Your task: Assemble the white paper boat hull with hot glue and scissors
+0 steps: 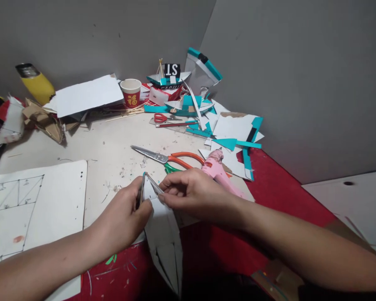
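Note:
A long boat shape folded from white card (163, 225) points away from me, its far tip up and its near end hanging over the red table edge. My left hand (134, 205) is closed on its left wall near the far tip, thumb inside the hull. On the opposite wall, my right hand (181, 188) pinches the card edge between thumb and fingers. Just beyond my hands lie scissors (169, 159) with orange and green handles. A pink hot glue gun (217, 169) rests beside my right wrist, partly hidden by it.
At left lies a white sheet (59, 196) with a drawn truss. Behind stand a paper cup (131, 93), a yellow bottle (39, 85) and teal card boats (188, 104). Small red scissors (161, 118) and card scraps (235, 127) lie back right, before grey walls (294, 83).

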The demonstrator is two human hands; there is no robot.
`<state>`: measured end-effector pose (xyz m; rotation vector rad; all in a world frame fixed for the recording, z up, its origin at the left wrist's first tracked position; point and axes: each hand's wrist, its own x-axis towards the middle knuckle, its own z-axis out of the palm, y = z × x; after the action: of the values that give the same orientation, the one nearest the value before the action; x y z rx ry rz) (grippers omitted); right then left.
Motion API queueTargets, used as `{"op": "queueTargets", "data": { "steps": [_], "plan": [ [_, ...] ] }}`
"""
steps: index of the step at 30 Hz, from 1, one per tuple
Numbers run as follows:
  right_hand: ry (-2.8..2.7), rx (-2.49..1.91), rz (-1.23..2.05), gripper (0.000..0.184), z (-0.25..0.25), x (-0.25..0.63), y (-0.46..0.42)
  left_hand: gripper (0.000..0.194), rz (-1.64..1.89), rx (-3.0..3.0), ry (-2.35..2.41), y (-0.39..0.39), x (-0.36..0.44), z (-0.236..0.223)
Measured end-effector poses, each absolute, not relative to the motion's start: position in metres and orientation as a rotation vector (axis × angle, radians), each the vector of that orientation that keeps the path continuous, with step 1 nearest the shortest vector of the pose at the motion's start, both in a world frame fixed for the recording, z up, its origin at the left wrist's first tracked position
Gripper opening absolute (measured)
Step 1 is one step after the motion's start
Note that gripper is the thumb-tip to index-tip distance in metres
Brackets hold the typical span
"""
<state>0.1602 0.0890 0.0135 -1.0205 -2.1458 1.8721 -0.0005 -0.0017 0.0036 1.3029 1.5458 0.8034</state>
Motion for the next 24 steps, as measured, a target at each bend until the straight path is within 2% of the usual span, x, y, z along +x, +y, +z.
{"op": "queueTargets", "data": {
  "steps": [5, 9, 14, 19, 24],
  "plan": [
    [-2.241, -1.067, 1.717, 0.007, 0.011, 0.159, 0.085, 0.013, 0.669, 1.411, 1.580, -0.001, 0.001, 0.004],
    [-2.238, -1.068, 1.735, 0.008, 0.008, 0.158, 0.083, 0.016, 0.621, 1.440, 1.632, 0.000, 0.002, 0.002],
    [-2.258, -1.030, 1.696, 0.011, 0.001, 0.158, 0.085, 0.018, 0.664, 1.403, 1.589, 0.003, 0.001, 0.000],
    [-2.243, -1.057, 1.686, 0.013, 0.003, 0.151, 0.085, 0.011, 0.703, 1.428, 1.496, 0.005, -0.003, 0.005],
    [-2.202, -1.038, 1.557, 0.015, 0.009, 0.148, 0.085, 0.022, 0.845, 1.382, 1.551, 0.000, 0.001, 0.012]
  ]
}}
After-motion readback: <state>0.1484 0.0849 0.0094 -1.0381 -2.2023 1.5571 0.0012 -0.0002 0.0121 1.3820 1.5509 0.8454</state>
